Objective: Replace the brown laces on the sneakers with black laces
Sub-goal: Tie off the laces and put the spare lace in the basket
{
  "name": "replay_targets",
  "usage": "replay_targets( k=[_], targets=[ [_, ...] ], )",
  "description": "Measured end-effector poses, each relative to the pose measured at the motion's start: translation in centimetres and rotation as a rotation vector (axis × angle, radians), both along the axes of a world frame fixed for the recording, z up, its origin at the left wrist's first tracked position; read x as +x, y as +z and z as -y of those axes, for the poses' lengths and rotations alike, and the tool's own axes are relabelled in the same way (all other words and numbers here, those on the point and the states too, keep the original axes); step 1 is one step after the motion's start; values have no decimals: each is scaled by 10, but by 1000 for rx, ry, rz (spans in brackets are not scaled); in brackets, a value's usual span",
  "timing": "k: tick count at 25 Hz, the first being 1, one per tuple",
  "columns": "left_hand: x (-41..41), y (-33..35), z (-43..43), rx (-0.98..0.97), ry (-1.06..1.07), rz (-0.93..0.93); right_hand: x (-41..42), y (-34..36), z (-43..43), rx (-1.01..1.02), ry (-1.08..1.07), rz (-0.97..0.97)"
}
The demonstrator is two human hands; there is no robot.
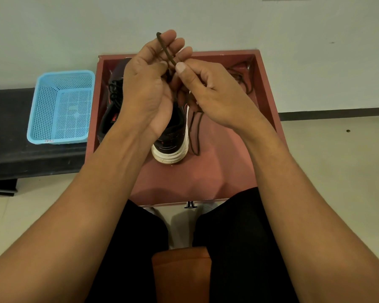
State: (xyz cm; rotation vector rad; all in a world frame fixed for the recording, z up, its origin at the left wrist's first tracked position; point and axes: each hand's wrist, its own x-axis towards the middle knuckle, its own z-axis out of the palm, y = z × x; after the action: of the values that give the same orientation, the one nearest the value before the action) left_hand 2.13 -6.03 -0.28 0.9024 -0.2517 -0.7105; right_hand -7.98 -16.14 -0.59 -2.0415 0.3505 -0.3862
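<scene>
Both forearms reach out from the lap to a brown lace (165, 51), pinched between the left hand (149, 84) and right hand (214, 92), each closed on it just above the sneaker (171, 136) standing in the red tray (269, 88). I'd worry a hard tug could snag the lace in an eyelet or tip the sneaker over, since nothing steadies it. A second sneaker (112, 106) lies left behind the hands, more lace (243, 79) at the tray's right, a blue basket (61, 106) beyond on the tabletop (9, 149).
</scene>
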Motion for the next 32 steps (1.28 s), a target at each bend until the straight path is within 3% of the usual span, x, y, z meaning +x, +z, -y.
replay_targets(
  k=[4, 9, 14, 19, 23, 29, 32],
  targets=[
    [4, 1, -2, -80, -25, -155, 1, -5, 0, -107, 31, -100],
    [0, 7, -7, -70, -97, -135, -2, -5, 2, -64, 52, -182],
    [3, 12, -16, 78, -182, 64, -22, 4, 14, 173, 66, -281],
    [-7, 11, -15, 510, -406, 415, -30, -1, 33, 562, -246, -183],
    [-19, 3, -7, 649, -445, 601, -28, 5, 33, 699, -282, -123],
    [-21, 0, 2, 581, -149, 427, -21, 16, 24, 545, -86, -64],
    [-16, -1, 3, 436, -69, 197, -17, 16, 14, 440, 88, -158]
  ],
)
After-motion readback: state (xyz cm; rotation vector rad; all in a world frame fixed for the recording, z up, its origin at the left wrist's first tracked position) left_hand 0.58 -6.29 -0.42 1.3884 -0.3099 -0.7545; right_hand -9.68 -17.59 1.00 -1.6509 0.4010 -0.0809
